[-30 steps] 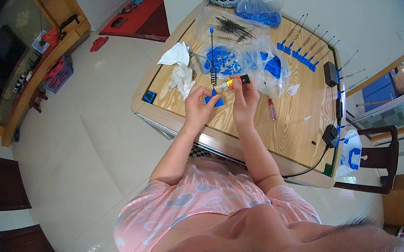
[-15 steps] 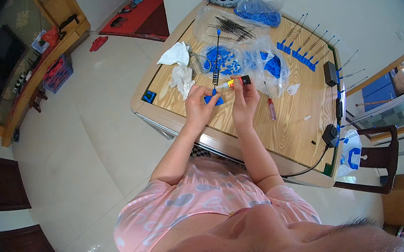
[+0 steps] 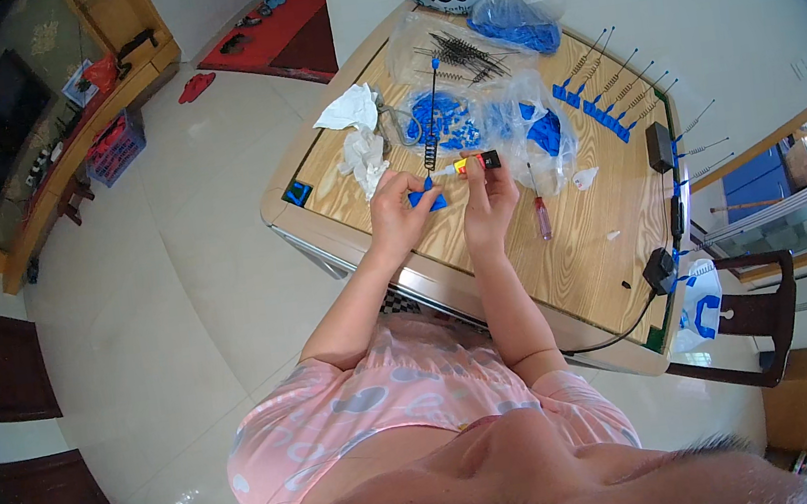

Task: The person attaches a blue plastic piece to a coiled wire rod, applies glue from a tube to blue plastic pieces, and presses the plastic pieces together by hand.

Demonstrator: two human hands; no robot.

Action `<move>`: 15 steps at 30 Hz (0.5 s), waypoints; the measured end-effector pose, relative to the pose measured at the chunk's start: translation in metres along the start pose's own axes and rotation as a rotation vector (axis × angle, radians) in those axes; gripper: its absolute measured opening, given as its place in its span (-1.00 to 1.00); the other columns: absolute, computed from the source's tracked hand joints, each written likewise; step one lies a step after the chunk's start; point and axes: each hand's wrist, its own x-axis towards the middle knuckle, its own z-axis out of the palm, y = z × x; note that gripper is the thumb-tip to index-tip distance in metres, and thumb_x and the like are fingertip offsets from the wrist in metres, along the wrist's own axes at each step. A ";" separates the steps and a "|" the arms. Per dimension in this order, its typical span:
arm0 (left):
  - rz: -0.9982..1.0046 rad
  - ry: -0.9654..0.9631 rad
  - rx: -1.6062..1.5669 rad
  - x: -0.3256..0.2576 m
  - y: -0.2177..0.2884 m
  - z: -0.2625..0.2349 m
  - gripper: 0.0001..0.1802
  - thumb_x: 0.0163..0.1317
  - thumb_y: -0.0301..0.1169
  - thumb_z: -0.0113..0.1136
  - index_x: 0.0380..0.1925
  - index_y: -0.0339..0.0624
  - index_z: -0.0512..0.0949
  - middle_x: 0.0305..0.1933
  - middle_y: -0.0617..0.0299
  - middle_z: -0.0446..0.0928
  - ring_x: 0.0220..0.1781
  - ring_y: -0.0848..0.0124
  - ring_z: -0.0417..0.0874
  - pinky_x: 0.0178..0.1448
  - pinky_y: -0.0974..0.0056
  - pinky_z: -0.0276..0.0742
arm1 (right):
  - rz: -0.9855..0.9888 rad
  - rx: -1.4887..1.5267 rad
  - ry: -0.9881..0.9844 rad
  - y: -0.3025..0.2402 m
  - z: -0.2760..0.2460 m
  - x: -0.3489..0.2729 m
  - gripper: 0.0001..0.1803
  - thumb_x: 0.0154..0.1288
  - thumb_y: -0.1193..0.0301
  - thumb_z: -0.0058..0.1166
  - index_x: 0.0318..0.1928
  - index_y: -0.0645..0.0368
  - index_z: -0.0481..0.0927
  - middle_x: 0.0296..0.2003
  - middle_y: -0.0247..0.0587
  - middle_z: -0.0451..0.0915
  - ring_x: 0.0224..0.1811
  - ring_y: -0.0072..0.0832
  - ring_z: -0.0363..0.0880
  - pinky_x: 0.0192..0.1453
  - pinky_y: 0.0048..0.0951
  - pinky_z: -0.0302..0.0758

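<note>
Glue tube (image 3: 473,164), small and yellow with a dark cap end, is pinched in the fingers of the right hand (image 3: 490,203) over the near part of the wooden table (image 3: 576,261); the left hand (image 3: 401,214) grips a blue plastic base with a black spring wire (image 3: 430,153) rising from it. Beyond lie a red-handled screwdriver (image 3: 541,215), clear bags of blue parts (image 3: 509,123), white tissue (image 3: 351,112) and a row of finished pieces (image 3: 607,101)

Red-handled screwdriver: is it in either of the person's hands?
No. The red-handled screwdriver lies on the table, just beside the right hand, which holds a small glue tube.
</note>
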 end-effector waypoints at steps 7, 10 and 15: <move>-0.013 -0.028 0.032 -0.001 -0.003 0.000 -0.77 -0.12 -0.51 0.36 -0.60 -0.28 0.44 -0.52 0.17 0.44 -0.40 0.34 0.47 -0.28 0.34 0.37 | 0.007 -0.032 0.003 -0.001 0.000 0.000 -0.84 0.29 0.49 -0.02 -0.16 0.30 0.49 -0.32 -0.35 0.53 -0.29 -0.68 0.46 -0.20 -0.64 0.40; -0.035 -0.030 0.038 -0.001 -0.004 0.000 -0.76 -0.12 -0.51 0.36 -0.61 -0.28 0.42 -0.53 0.18 0.42 -0.42 0.34 0.45 -0.28 0.33 0.37 | 0.014 -0.032 0.005 -0.002 0.001 0.000 -0.84 0.29 0.48 -0.02 -0.16 0.30 0.49 -0.31 -0.34 0.53 -0.29 -0.68 0.46 -0.21 -0.64 0.40; 0.013 0.007 0.015 0.001 -0.004 -0.001 -0.74 -0.13 -0.53 0.36 -0.63 -0.26 0.38 -0.56 0.16 0.40 -0.45 0.28 0.43 -0.33 0.28 0.34 | 0.012 -0.028 0.051 -0.003 -0.001 -0.001 -0.83 0.29 0.49 -0.02 -0.16 0.31 0.49 -0.31 -0.34 0.53 -0.29 -0.68 0.45 -0.21 -0.62 0.40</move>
